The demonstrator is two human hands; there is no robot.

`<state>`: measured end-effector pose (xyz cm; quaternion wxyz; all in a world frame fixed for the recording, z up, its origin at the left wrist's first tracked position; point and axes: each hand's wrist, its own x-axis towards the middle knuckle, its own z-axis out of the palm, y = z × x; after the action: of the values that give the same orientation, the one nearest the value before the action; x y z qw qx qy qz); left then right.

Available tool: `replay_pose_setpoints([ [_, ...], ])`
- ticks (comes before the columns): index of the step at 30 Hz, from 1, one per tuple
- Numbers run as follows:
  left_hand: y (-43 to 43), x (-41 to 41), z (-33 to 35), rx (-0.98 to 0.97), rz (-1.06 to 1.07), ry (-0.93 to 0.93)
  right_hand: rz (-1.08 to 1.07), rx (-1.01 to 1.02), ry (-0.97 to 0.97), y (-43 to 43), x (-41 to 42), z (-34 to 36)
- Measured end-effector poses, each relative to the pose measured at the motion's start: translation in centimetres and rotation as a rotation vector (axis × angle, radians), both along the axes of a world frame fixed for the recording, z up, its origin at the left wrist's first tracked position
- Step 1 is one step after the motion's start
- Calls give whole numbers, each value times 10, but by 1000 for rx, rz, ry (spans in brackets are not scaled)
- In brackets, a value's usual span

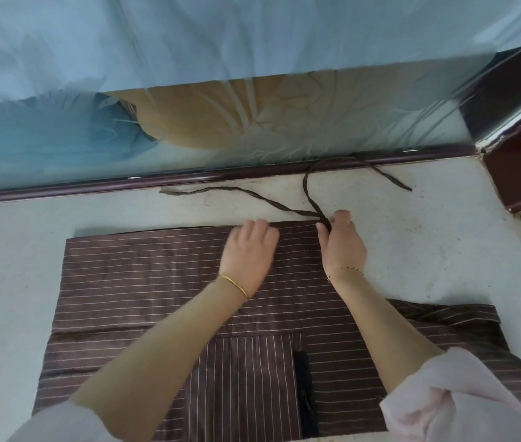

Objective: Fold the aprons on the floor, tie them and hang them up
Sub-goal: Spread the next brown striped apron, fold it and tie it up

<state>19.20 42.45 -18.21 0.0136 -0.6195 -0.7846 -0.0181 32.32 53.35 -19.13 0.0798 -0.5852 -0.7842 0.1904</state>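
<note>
Right hand [342, 244] pinching ties [316, 213], left hand [248, 250] resting on apron [157, 282], pale floor [428, 244] (dark sill [157, 182] behind)

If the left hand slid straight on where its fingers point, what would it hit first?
Likely the apron tie lying on the floor just past the far edge of the apron, though depth is unclear.
</note>
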Motion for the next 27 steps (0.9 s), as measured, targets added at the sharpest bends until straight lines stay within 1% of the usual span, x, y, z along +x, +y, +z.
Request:
replay_pose_setpoints([
  [1,-6,15,-6,44,-41,-59,-15,74,32,-7,6,6],
  [3,-15,39,-16,45,-32,-154,20,231,58,-32,22,14],
  [5,-22,51,-21,-66,31,-203,125,282,87,-72,42,13],
  [8,-31,54,-32,-203,33,-146,313,260,-18,-121,72,-8],
  [10,-34,53,-38,-217,21,-124,392,218,-123,-127,92,-23],
  [13,-34,55,-40,-203,18,-116,420,210,-202,-111,124,-29],
  [16,-29,56,-36,-184,27,-116,333,219,-247,-90,151,-28],
  [18,-25,63,-29,-108,37,-90,218,247,-213,-82,162,-24],
  [20,-16,78,-23,6,-58,-86,120,272,-165,-79,170,-17],
  [22,-6,93,-20,81,-261,-114,53,267,-145,-72,173,-5],
  [24,7,110,-12,53,-469,-176,-61,207,-184,-61,177,8],
  [25,13,118,-7,-14,-520,-207,-125,173,-224,-54,181,14],
  [27,23,130,1,-172,-517,-235,-262,117,-306,-41,192,24],
])
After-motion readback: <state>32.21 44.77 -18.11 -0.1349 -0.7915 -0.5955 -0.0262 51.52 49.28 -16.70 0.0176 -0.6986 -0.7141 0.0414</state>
